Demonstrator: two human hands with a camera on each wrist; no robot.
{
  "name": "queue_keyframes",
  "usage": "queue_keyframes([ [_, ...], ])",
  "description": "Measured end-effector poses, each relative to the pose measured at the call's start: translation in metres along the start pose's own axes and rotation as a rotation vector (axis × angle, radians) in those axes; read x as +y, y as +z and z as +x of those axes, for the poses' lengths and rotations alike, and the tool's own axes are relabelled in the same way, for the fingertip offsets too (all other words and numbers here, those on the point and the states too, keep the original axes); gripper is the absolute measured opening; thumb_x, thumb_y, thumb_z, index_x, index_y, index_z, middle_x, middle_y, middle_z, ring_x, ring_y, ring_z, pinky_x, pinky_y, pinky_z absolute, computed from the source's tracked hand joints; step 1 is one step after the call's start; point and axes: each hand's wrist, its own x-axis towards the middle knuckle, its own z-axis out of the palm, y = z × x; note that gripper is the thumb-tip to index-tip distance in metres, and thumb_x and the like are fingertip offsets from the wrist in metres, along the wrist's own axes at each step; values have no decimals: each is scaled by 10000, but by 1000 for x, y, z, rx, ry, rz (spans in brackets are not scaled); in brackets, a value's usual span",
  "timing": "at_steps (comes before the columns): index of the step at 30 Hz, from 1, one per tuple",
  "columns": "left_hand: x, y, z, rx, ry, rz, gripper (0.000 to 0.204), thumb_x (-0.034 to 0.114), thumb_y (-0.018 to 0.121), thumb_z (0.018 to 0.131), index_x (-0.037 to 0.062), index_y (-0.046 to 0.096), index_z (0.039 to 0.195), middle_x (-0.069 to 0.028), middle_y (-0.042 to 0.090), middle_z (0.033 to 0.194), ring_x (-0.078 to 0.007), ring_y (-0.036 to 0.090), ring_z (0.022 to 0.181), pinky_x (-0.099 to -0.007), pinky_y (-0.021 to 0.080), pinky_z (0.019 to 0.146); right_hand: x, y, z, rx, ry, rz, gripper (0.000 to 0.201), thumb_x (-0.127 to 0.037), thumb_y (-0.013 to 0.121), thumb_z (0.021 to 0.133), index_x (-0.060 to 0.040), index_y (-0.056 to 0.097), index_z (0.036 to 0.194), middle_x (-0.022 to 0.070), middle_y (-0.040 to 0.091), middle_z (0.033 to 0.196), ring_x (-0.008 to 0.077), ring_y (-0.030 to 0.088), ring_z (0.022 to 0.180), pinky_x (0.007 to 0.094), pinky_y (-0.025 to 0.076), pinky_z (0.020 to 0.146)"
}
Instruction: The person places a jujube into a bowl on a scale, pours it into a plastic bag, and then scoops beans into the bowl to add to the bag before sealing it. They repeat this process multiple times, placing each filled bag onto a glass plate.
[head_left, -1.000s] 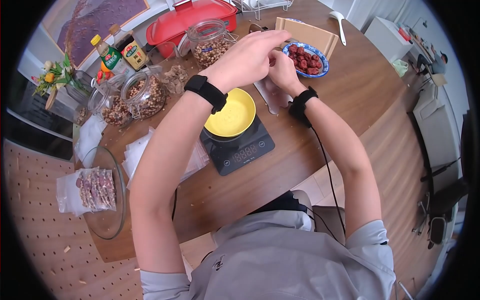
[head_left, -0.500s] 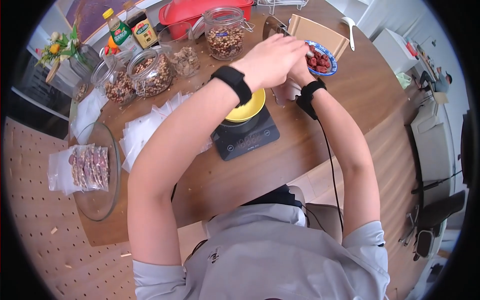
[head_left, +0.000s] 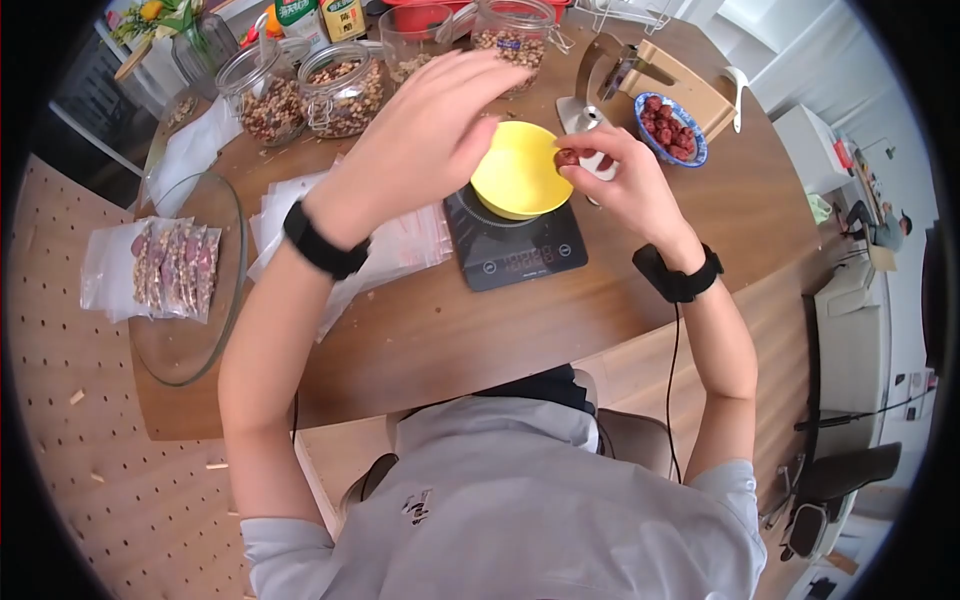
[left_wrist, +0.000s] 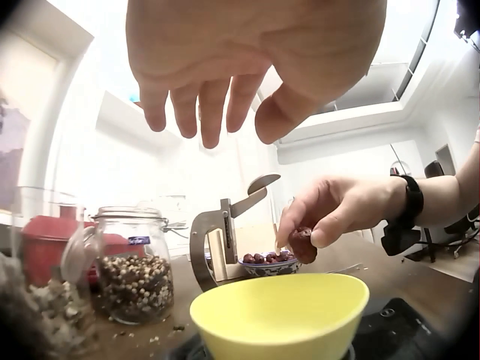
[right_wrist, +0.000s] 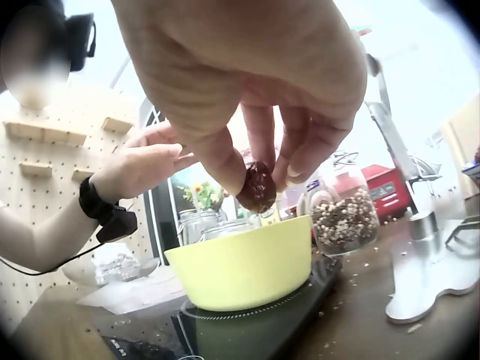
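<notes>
In my right hand, thumb and fingertips pinch a wrinkled dark red date. It is held over the near rim of a yellow bowl. The bowl stands on a black digital kitchen scale. My left hand is raised left of the bowl, fingers extended and apart, with nothing in it. Behind the bowl stands a metal lever press on a flat silver base. More dates fill a blue-and-white dish to its right.
Glass jars of mixed beans line the back left. Small plastic bags lie left of the scale. A glass plate holds filled bags at the table's left end. A white spoon lies far right.
Both hands have come back from the lever press and moved apart. The right hand has carried a date to the bowl; the left hand has swung left.
</notes>
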Motion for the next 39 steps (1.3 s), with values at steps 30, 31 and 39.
queue_keyframes([
  [30, 4, -36, -149, 73, -523, 31, 449, 75, 686, 906, 7, 611, 1344, -196, 661, 1285, -380, 600, 1221, -443, 450, 1082, -75, 63, -97, -388, -246, -138, 421, -375, 772, 874, -74, 497, 981, 202, 545, 1480, 355, 349, 1505, 535, 299, 1160],
  [31, 3, -37, -150, 74, -533, 53, 462, 75, 691, 910, 7, 601, 1359, -186, 655, 1309, -356, 595, 1245, -424, 441, 1088, -77, 67, -93, -388, -271, -157, 426, -386, 775, 869, -74, 504, 971, 203, 578, 1442, 346, 376, 1493, 527, 306, 1157],
  [39, -3, -28, -159, -27, -664, 239, 1051, 462, 874, 724, -12, 386, 1525, -310, 448, 1499, -445, 400, 1423, -519, 313, 1185, -94, 17, -28, 12, -203, 26, 291, -211, 781, 872, -23, 628, 1033, 155, 740, 1043, 360, 702, 930, 395, 556, 808],
])
